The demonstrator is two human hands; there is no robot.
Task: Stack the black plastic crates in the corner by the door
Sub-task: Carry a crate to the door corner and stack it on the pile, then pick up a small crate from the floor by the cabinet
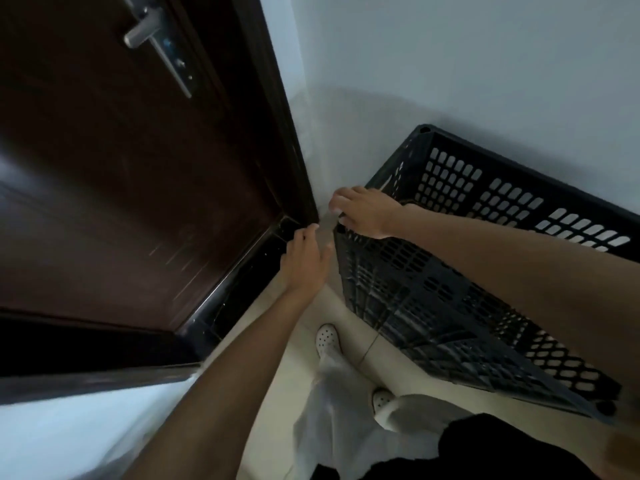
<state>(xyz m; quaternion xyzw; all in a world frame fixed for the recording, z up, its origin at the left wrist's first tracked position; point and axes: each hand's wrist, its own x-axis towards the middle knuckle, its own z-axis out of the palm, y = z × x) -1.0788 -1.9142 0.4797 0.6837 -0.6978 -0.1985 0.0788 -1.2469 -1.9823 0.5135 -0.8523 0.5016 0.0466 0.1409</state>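
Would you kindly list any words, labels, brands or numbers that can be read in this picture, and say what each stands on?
No readable text appears anywhere in this view.
black plastic crate: only moulded slots and ribs; no label or brand shows.
door handle plate: a few small marks, too blurred to read.
white clogs: only holes; no logo can be made out.

The door (121,202) stands on your left, its handle (145,27) high up. The wall (450,64) runs on your right and meets the door frame at the corner (320,181) ahead. The crate (450,289) sits against that wall, just right of the corner. Your right hand (363,211) grips the crate's left rim. Your left hand (304,261) hangs between door and crate. Your shoes (327,339) stand on the floor (298,368) below, left of the crate.
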